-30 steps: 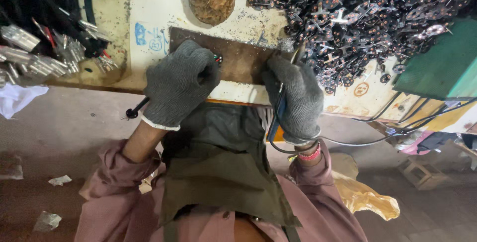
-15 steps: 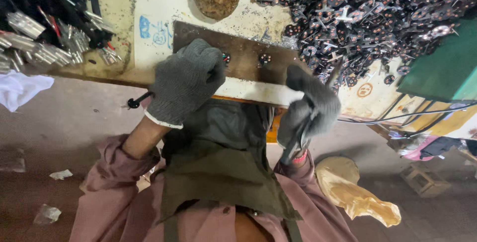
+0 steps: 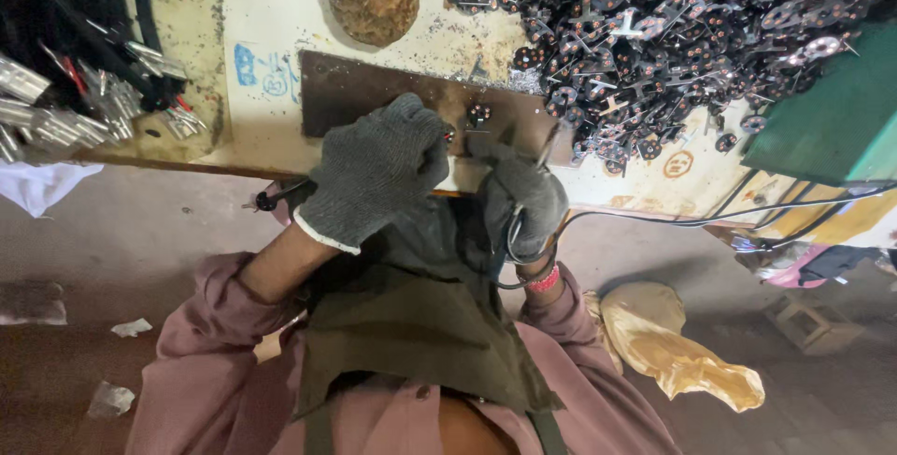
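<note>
The small metal part sits on the brown plate in the middle of the frame. It looks hard, light and easy to drop, so pinch its edges. The left hand has fingers curled shut beside it. The right hand grips a thin tool.

Soft, even light falls on the pale surface and makes it bright, while the floor below is dim, and the edges bend a little.

Grey knit gloves cover the left hand and right hand; mauve sleeves, olive apron.
</note>
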The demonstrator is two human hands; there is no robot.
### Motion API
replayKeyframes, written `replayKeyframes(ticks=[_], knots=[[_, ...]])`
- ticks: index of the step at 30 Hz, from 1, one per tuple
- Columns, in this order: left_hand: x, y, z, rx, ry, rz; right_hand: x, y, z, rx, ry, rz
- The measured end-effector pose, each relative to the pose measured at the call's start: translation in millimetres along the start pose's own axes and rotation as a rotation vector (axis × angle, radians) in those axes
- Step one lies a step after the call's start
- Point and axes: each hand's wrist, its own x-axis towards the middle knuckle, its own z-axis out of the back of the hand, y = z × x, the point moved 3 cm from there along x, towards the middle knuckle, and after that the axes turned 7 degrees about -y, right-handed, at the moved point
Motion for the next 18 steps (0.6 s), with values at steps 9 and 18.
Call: replayKeyframes(ticks=[9,18], knots=[[-55.7,2.8,20.5,0.167,-0.274,-0.015,-1.5,0.2,-3.8,0.090,-0.057,0.218],[59.8,-63.7,115.4,0.483,-0.145,-0.347,-29.6,-27.7,-10.4,0.124,-0.554,0.000]])
